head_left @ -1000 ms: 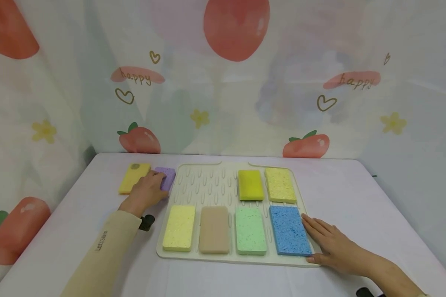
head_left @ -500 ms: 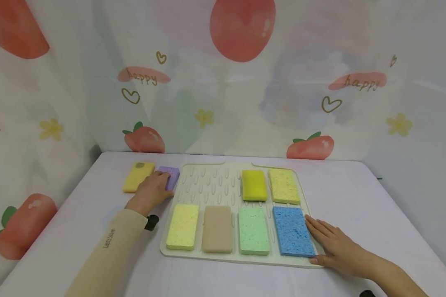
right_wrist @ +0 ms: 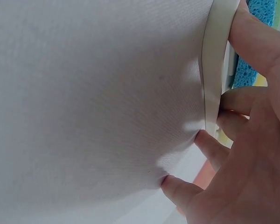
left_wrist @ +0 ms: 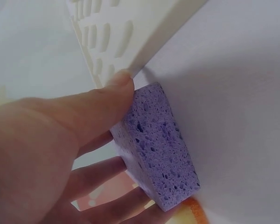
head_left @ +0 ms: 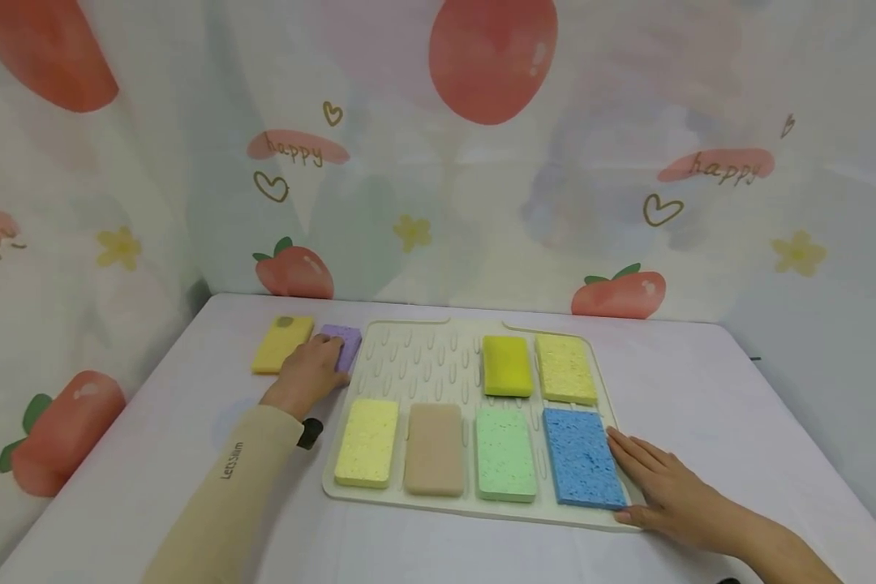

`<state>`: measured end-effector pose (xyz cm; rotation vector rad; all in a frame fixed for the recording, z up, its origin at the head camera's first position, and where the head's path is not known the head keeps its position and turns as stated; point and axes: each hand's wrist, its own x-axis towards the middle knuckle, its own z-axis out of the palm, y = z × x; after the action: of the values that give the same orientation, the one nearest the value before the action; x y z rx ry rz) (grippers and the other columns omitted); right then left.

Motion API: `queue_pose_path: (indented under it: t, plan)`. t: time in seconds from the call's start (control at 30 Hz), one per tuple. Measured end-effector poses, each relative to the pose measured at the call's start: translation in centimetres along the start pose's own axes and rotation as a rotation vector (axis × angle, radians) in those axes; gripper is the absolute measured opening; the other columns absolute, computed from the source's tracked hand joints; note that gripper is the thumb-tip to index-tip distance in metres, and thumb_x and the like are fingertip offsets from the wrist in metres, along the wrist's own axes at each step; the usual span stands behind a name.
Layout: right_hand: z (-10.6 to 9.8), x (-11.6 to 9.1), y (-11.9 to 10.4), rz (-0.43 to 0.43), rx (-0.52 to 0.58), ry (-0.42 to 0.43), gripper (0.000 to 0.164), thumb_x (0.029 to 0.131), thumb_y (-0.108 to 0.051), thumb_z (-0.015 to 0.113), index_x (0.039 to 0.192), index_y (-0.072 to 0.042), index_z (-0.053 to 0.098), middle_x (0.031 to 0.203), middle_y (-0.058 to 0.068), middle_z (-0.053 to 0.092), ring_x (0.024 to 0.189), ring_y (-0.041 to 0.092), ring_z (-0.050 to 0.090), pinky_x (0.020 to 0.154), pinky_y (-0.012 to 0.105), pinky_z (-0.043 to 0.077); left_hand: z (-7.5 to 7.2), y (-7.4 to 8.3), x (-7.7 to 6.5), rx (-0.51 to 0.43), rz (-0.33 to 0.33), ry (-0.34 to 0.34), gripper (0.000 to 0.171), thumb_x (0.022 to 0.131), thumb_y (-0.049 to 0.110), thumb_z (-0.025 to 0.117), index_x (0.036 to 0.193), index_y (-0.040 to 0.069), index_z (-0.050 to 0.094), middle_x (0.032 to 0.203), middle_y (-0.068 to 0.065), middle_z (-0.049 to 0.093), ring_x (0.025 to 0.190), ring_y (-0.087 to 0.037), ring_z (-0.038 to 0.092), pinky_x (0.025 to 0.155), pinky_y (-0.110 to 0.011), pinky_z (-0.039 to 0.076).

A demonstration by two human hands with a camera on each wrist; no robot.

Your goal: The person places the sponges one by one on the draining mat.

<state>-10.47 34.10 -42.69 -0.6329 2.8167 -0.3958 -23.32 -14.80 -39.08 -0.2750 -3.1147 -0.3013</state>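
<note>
In the head view my left hand (head_left: 305, 380) holds a purple sponge (head_left: 349, 344) just off the left edge of a cream ridged mat (head_left: 416, 361). The left wrist view shows the pitted sponge (left_wrist: 158, 144) with my thumb at its near corner and the other fingers along its far side. My right hand (head_left: 672, 491) rests with fingers extended over the mat's right edge, beside a blue sponge (head_left: 584, 458). From the right wrist, the thumb and fingers lie along the mat's rim (right_wrist: 213, 70), with two fingertips on the white cloth.
Along the mat's front row are a pale yellow sponge (head_left: 367, 444), a beige one (head_left: 435, 448) and a green one (head_left: 506, 454). Behind them sit a bright yellow sponge (head_left: 507, 365) and a speckled yellow sponge (head_left: 565, 369). Another yellow sponge (head_left: 273, 349) lies left of my left hand.
The head view has turned slightly left, so everything appears farther right. Both hands keep their places, the left at the purple sponge and the right at the mat's edge.
</note>
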Motion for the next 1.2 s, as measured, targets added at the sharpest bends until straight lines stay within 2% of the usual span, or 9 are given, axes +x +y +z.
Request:
queue_pose_path:
  t: [0.2,0.33,0.57,0.77,1.07,1.2]
  plan:
    - [0.1,0.1,0.2,0.022,0.011,-0.006,0.096,0.084,-0.055,0.069,0.153,0.001,0.033,0.161,0.018,0.029,0.139,0.050,0.029,0.098,0.079,0.031,-0.2,0.1,-0.2,-0.010,0.002,0.009,0.059,0.087,0.022,0.078,0.134,-0.005,0.054,0.134,-0.027,0.057,0.119,-0.044,0.059,0.101,-0.055,0.048]
    - [0.1,0.1,0.2,0.018,0.012,0.000,0.097,0.083,-0.056,0.069,0.153,0.001,0.033,0.160,0.019,0.029,0.139,0.050,0.029,0.097,0.079,0.030,-0.2,0.1,0.0,-0.011,-0.019,-0.014,0.060,0.088,0.022,0.077,0.136,-0.004,0.053,0.137,-0.026,0.055,0.122,-0.044,0.056,0.103,-0.055,0.047]
    - [0.1,0.1,0.2,0.026,0.040,-0.018,0.096,0.084,-0.055,0.069,0.153,0.001,0.033,0.161,0.020,0.028,0.139,0.051,0.027,0.098,0.081,0.027,-0.2,0.1,0.3,-0.036,-0.080,-0.050,0.059,0.091,0.024,0.070,0.140,0.001,0.048,0.139,-0.027,0.048,0.114,-0.047,0.054,0.091,-0.059,0.051]
    - [0.0,0.1,0.2,0.015,0.036,-0.016,0.096,0.085,-0.055,0.067,0.153,0.001,0.032,0.161,0.019,0.027,0.140,0.051,0.027,0.098,0.080,0.028,-0.3,-0.1,0.3,-0.046,-0.093,-0.032,0.058,0.092,0.025,0.068,0.143,0.006,0.049,0.140,-0.026,0.047,0.114,-0.049,0.052,0.089,-0.059,0.051]
    - [0.0,0.1,0.2,0.031,0.052,-0.031,0.096,0.085,-0.055,0.068,0.154,0.000,0.030,0.161,0.021,0.026,0.140,0.051,0.025,0.098,0.082,0.025,-0.9,0.6,0.5,-0.097,-0.061,-0.009,0.057,0.094,0.026,0.064,0.146,0.011,0.048,0.142,-0.025,0.045,0.119,-0.048,0.050,0.094,-0.061,0.049]
    - [0.0,0.1,0.1,0.018,0.047,-0.019,0.095,0.085,-0.055,0.068,0.154,0.000,0.031,0.161,0.019,0.026,0.140,0.051,0.026,0.098,0.081,0.026,-1.1,1.2,0.6,-0.111,-0.015,-0.003,0.057,0.094,0.026,0.063,0.146,0.010,0.049,0.143,-0.025,0.046,0.121,-0.049,0.050,0.095,-0.062,0.048]
